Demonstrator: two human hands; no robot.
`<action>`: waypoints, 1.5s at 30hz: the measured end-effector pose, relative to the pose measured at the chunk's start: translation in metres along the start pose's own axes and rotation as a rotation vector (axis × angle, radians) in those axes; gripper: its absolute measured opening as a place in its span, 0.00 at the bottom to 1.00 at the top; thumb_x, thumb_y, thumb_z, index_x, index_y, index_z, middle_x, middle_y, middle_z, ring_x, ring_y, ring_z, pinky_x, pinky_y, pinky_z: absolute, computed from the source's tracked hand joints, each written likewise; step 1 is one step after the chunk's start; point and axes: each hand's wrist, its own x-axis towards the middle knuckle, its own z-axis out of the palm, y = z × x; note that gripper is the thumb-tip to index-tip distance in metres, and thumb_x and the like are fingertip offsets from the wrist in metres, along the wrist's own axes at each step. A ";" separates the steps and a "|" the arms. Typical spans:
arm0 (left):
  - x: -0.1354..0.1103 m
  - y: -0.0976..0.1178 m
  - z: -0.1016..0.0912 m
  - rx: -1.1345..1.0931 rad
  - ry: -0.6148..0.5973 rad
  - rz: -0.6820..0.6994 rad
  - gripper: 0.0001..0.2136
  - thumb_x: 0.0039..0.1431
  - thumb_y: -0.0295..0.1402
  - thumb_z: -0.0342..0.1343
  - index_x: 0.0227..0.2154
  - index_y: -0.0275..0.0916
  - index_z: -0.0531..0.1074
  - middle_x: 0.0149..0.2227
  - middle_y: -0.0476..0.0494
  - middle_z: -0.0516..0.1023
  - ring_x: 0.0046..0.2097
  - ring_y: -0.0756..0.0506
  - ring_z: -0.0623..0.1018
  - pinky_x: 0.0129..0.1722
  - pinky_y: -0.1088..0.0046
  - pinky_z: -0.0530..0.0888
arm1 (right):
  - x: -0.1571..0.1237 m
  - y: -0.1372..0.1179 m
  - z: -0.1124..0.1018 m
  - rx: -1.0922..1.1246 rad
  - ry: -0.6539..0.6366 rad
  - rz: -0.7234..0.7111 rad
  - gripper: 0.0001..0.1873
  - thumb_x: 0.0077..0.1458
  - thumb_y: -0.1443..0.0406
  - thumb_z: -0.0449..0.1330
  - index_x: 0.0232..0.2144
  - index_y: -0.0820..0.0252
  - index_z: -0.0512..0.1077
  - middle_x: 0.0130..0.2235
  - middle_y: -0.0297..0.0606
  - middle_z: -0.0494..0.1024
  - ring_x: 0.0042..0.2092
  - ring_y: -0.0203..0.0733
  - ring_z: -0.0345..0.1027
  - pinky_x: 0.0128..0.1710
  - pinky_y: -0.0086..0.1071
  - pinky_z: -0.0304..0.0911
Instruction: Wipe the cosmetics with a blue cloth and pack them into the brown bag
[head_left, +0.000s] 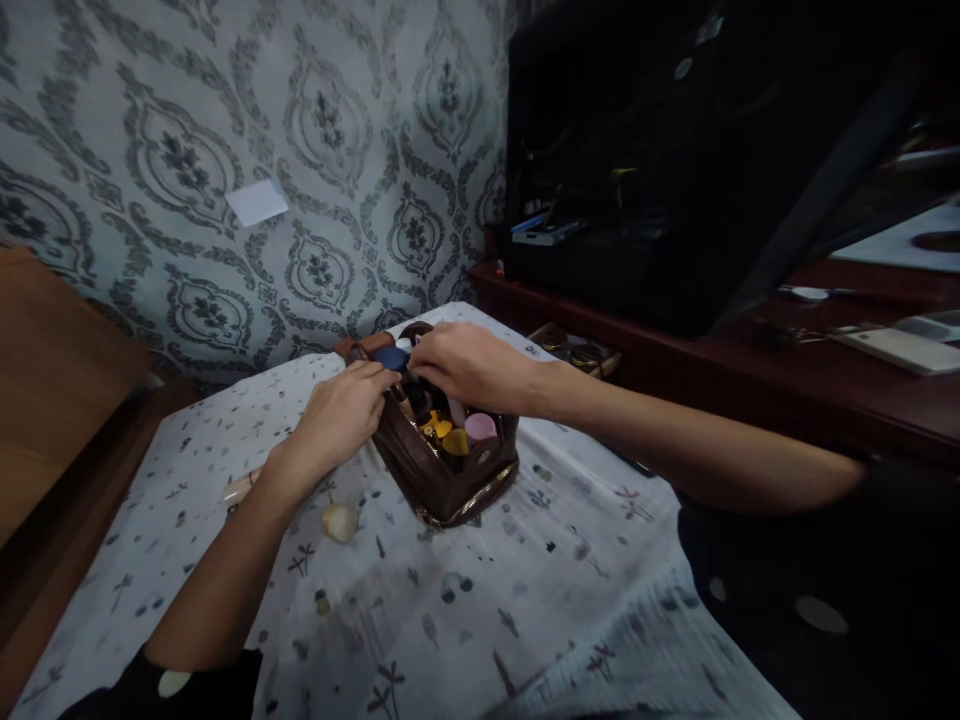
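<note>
A brown zippered pouch stands open on a white cloth with small flower prints. Inside it are several small items with pink, yellow and dark caps. My left hand rests at the pouch's left rim, fingers curled and pinching near a round dark blue item. My right hand reaches over the pouch's far end, fingers bent down onto the contents beside that blue item. What each hand grips is hidden by the fingers.
A small pale rounded object lies on the cloth left of the pouch. A dark wooden cabinet with a black box-like unit stands at the right. Patterned wallpaper is behind; a wooden panel is at the left.
</note>
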 end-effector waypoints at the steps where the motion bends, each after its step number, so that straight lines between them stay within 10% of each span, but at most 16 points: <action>1: 0.000 0.000 0.001 -0.020 0.013 0.002 0.20 0.62 0.22 0.45 0.51 0.39 0.76 0.54 0.41 0.79 0.56 0.39 0.76 0.56 0.58 0.75 | -0.006 -0.001 -0.002 0.050 0.062 0.009 0.12 0.63 0.70 0.55 0.36 0.64 0.79 0.37 0.44 0.82 0.40 0.43 0.73 0.39 0.32 0.61; 9: -0.039 0.002 0.007 -0.332 0.415 -0.132 0.16 0.66 0.29 0.45 0.50 0.37 0.73 0.50 0.40 0.79 0.53 0.42 0.77 0.55 0.64 0.73 | -0.062 -0.046 -0.002 0.516 0.433 -0.117 0.09 0.64 0.68 0.57 0.39 0.61 0.78 0.36 0.37 0.82 0.37 0.38 0.73 0.38 0.31 0.65; 14: -0.103 -0.004 0.026 -0.487 0.318 -0.347 0.15 0.69 0.38 0.46 0.49 0.38 0.73 0.47 0.41 0.80 0.49 0.42 0.78 0.51 0.66 0.73 | -0.081 -0.087 0.047 0.693 0.137 -0.322 0.10 0.68 0.67 0.53 0.41 0.60 0.76 0.35 0.39 0.80 0.38 0.40 0.74 0.39 0.32 0.67; 21: -0.170 -0.001 0.085 -0.559 0.127 -0.397 0.20 0.71 0.42 0.44 0.55 0.35 0.69 0.53 0.33 0.76 0.57 0.38 0.74 0.59 0.56 0.69 | -0.044 -0.130 0.137 0.571 -0.242 0.080 0.21 0.60 0.67 0.62 0.54 0.67 0.66 0.53 0.53 0.70 0.49 0.50 0.72 0.47 0.40 0.67; 32: -0.174 0.003 0.093 -0.626 0.165 -0.435 0.14 0.70 0.40 0.46 0.49 0.38 0.69 0.47 0.36 0.77 0.51 0.38 0.76 0.53 0.59 0.71 | -0.025 -0.140 0.184 0.648 -0.141 0.132 0.16 0.56 0.70 0.65 0.47 0.62 0.69 0.41 0.38 0.73 0.41 0.40 0.69 0.44 0.33 0.65; 45: -0.172 0.005 0.079 -0.928 0.341 -0.658 0.16 0.68 0.44 0.48 0.26 0.41 0.61 0.25 0.52 0.63 0.30 0.48 0.67 0.33 0.72 0.65 | -0.038 -0.148 0.188 0.871 0.057 -0.039 0.18 0.53 0.70 0.68 0.44 0.57 0.67 0.40 0.36 0.70 0.34 0.38 0.66 0.37 0.34 0.68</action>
